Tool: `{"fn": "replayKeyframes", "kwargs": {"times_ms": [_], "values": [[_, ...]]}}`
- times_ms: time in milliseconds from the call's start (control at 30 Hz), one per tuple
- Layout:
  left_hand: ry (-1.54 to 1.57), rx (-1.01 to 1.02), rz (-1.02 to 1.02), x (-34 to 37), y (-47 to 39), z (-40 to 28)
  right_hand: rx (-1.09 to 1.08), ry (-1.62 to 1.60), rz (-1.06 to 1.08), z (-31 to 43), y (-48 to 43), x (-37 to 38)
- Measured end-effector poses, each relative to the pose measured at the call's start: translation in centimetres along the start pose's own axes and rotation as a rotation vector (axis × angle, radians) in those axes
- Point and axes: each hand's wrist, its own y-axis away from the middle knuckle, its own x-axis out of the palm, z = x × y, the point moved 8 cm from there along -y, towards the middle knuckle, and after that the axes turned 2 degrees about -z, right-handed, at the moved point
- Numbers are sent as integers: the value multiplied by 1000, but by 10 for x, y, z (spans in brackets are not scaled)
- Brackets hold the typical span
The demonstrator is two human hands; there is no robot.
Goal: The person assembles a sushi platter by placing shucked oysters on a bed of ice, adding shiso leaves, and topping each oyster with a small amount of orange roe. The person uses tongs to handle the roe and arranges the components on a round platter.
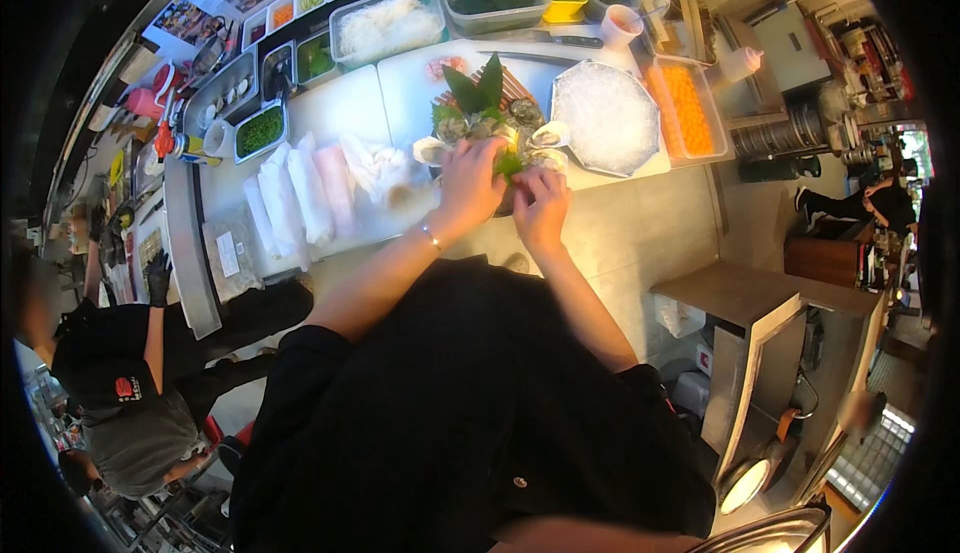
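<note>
My left hand (474,182) reaches over a platter of oysters, its fingers bent down beside a frilly green leaf (509,164). From the other side, my right hand (541,204) has its fingers curled close to that leaf's lower edge. Whether either hand pinches it is hidden. Opened oysters in their shells surround my hands, one oyster (431,151) at the left and another oyster (551,134) at the right. Behind them stand pointed dark green leaves (480,86) and a small slatted wooden piece (517,89). My hands cover most of the platter's front.
An octagonal dish of crushed ice (606,116) stands to the right, near an orange-filled tub (686,110). A knife (574,41) lies behind. Wrapped white bundles (300,193) rest at the left. Containers of white shreds (390,28) and chopped greens (260,133) line the counter. A gloved co-worker (112,350) is at left.
</note>
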Motion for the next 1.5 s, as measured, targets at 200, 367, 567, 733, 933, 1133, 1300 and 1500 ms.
{"fn": "replayKeyframes", "kwargs": {"times_ms": [200, 367, 567, 733, 933, 1133, 1300, 1500], "values": [[-25, -17, -116, -5, 15, -10, 22, -12, -1, 2, 15, -3], [20, -2, -137, 4, 10, -6, -53, 101, -94, 13, 1, 3], [22, -62, -112, 1, -6, 6, -19, 56, -42, 26, -3, -9], [53, 18, -149, -13, -4, -6, -10, 128, -41, 16, -13, 7], [94, 38, -74, 0, -8, 8, 105, 15, -11, 15, -15, 15], [188, 134, -417, -108, -38, 50, 182, -53, 27, 29, -13, -19], [284, -254, -116, -84, -117, 216, 293, -129, -44, 9, -20, -50], [224, -105, 134, -16, -159, 251, 338, -299, 5, -34, -146, -52]]}}
